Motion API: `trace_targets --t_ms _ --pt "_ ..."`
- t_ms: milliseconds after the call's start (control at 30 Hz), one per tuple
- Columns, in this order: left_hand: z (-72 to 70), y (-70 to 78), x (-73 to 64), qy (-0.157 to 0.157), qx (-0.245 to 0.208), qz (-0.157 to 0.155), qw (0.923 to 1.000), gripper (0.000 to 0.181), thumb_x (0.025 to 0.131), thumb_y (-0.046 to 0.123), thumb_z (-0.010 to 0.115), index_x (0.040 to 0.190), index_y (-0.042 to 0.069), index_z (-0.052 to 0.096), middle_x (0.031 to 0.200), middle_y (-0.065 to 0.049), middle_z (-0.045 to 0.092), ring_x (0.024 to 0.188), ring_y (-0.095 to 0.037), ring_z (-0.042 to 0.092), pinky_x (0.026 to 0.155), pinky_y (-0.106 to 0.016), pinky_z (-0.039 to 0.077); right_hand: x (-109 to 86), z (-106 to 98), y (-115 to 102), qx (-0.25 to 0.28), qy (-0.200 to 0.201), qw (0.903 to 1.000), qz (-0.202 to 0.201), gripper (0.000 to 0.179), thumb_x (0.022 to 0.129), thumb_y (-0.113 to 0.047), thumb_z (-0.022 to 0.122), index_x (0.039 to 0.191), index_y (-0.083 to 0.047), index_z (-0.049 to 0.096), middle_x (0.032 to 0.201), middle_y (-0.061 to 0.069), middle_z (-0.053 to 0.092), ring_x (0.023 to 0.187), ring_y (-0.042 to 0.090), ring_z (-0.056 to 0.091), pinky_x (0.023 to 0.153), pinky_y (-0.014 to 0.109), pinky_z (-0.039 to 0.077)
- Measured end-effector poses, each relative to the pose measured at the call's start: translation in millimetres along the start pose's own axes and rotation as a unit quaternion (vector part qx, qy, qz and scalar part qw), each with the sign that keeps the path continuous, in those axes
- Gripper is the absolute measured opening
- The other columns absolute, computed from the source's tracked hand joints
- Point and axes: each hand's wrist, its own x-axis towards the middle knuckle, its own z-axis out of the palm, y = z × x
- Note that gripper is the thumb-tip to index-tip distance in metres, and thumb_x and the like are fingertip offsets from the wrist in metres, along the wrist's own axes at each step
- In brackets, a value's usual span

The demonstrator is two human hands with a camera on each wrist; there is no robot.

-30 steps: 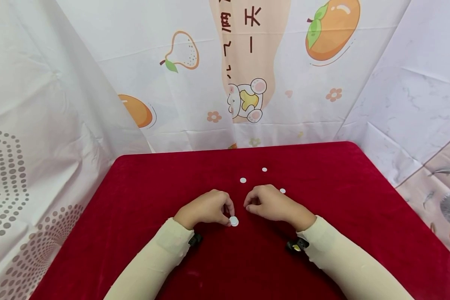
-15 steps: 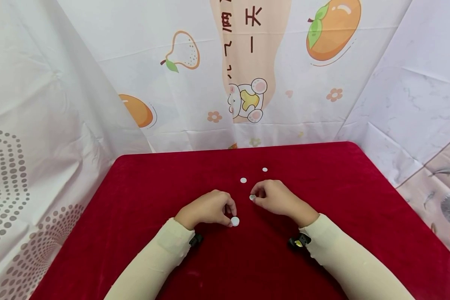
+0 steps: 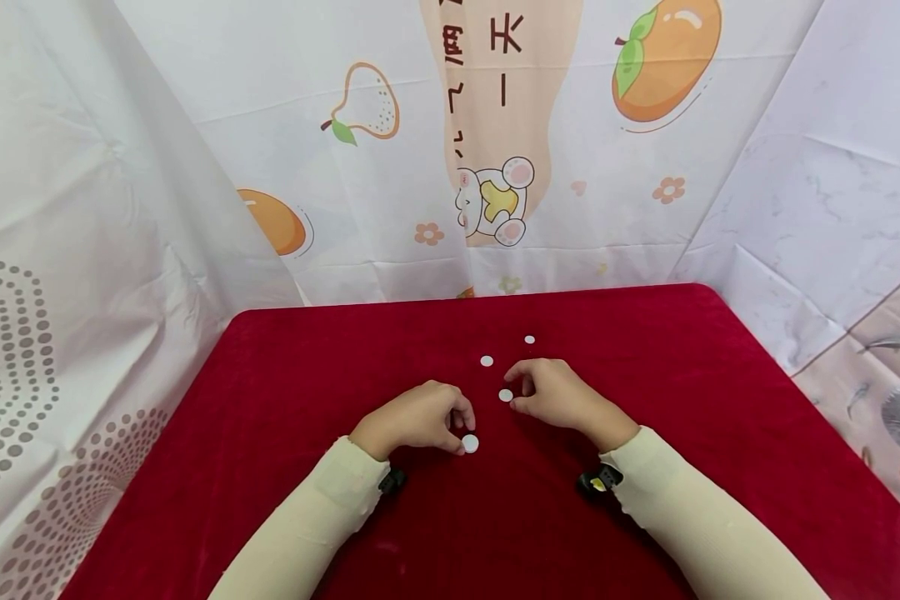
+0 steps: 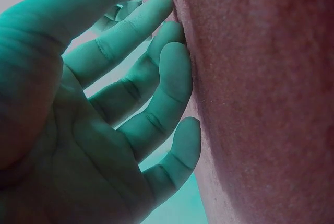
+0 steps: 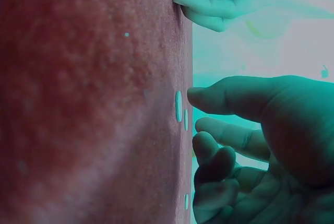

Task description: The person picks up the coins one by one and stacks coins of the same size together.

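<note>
My left hand (image 3: 417, 417) rests at a small stack of white discs (image 3: 470, 444) on the red cloth. Its thumb touches the stack's near-left edge, and the index fingertip hovers just behind. In the left wrist view the other fingers (image 4: 175, 72) are loosely bent with nothing in them. Further right, my right hand (image 3: 558, 396) has thumb and index finger spread beside a single white disc (image 3: 506, 395), which lies flat. The right wrist view shows a gap between the thumb (image 5: 209, 101) and that disc (image 5: 178, 106).
Two more white discs lie farther back, a nearer one (image 3: 487, 361) and a smaller-looking one (image 3: 529, 339). Red cloth (image 3: 307, 367) covers the table. Printed white curtains (image 3: 390, 183) hang behind it and along both sides.
The right hand reached forward and right, brought a disc in from the right, set it down and spread its fingers off it. At the left hand, the stacked discs became more evenly aligned.
</note>
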Motion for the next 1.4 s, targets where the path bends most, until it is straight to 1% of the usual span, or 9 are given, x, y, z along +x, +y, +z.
trace_targets --t_ms 133,400,500,633,800,1033,1233,1400 --pt "0.5 0.0 0.3 -0.006 -0.002 0.005 1.0 0.019 0.08 0.02 0.091 0.093 0.025 0.078 0.088 0.009 0.068 0.083 -0.008 0.061 0.073 -0.024 0.053 0.3 0.8 0.2 0.0 -0.004 1.0 0.002 0.034 0.089 -0.012 0.079 0.121 -0.007 0.072 0.069 -0.001 0.062 0.057 0.013 0.054 0.056 0.028 0.047" --pt "0.4 1.5 0.3 -0.009 0.005 0.013 0.9999 0.016 0.081 0.019 0.09 0.09 0.026 0.079 0.086 0.01 0.069 0.081 -0.008 0.061 0.072 -0.024 0.053 -0.3 3.8 0.9 0.001 -0.035 0.9994 0.003 0.044 0.09 -0.017 0.081 0.131 -0.009 0.07 0.07 -0.001 0.062 0.061 0.013 0.056 0.059 0.029 0.049" --pt "-0.6 2.2 -0.1 -0.009 0.007 0.012 0.9999 0.015 0.081 0.02 0.09 0.09 0.027 0.079 0.087 0.01 0.069 0.081 -0.007 0.061 0.072 -0.024 0.053 0.2 5.4 2.4 -0.002 -0.038 0.9993 0.001 0.045 0.089 -0.017 0.081 0.132 -0.01 0.07 0.07 -0.002 0.063 0.062 0.013 0.057 0.06 0.03 0.05" --pt "-1.8 2.4 -1.0 -0.011 0.002 0.011 0.9999 0.014 0.082 0.021 0.09 0.09 0.026 0.079 0.088 0.01 0.07 0.08 -0.007 0.061 0.072 -0.024 0.054 1.0 6.3 4.3 0.0 -0.037 0.9993 -0.004 0.044 0.089 -0.018 0.082 0.131 -0.011 0.07 0.069 -0.003 0.063 0.062 0.013 0.057 0.06 0.03 0.05" --pt "-2.9 2.0 -1.5 -0.012 -0.007 0.016 0.9998 0.013 0.082 0.021 0.089 0.089 0.026 0.079 0.088 0.009 0.071 0.078 -0.006 0.061 0.072 -0.024 0.054 1.1 5.8 5.6 -0.001 -0.035 0.9993 -0.014 0.041 0.089 -0.017 0.081 0.129 -0.012 0.072 0.069 -0.003 0.062 0.062 0.012 0.056 0.06 0.03 0.049" --pt "-3.5 1.7 -2.0 -0.011 -0.01 0.016 0.9998 0.012 0.083 0.022 0.089 0.087 0.026 0.078 0.087 0.009 0.071 0.076 -0.007 0.061 0.071 -0.024 0.054 0.9 5.9 6.2 0.002 -0.033 0.9994 -0.013 0.037 0.089 -0.017 0.082 0.125 -0.014 0.073 0.069 -0.003 0.063 0.061 0.012 0.057 0.06 0.029 0.049" --pt "-3.1 1.2 -1.6 -0.01 -0.006 0.015 0.9998 0.013 0.082 0.022 0.089 0.087 0.026 0.078 0.086 0.011 0.071 0.076 -0.007 0.061 0.071 -0.024 0.054 1.1 5.6 6.3 0.006 -0.032 0.9994 -0.007 0.033 0.09 -0.016 0.081 0.122 -0.014 0.074 0.069 -0.002 0.063 0.06 0.012 0.057 0.059 0.028 0.049" --pt "-2.5 1.0 -1.3 -0.01 -0.008 0.014 0.9998 0.014 0.082 0.022 0.09 0.087 0.026 0.078 0.086 0.01 0.071 0.077 -0.007 0.061 0.071 -0.024 0.054 1.3 5.7 6.1 0.026 -0.039 0.9989 0.01 0.03 0.09 -0.015 0.08 0.12 -0.015 0.074 0.069 0.0 0.063 0.054 0.014 0.059 0.054 0.031 0.052"
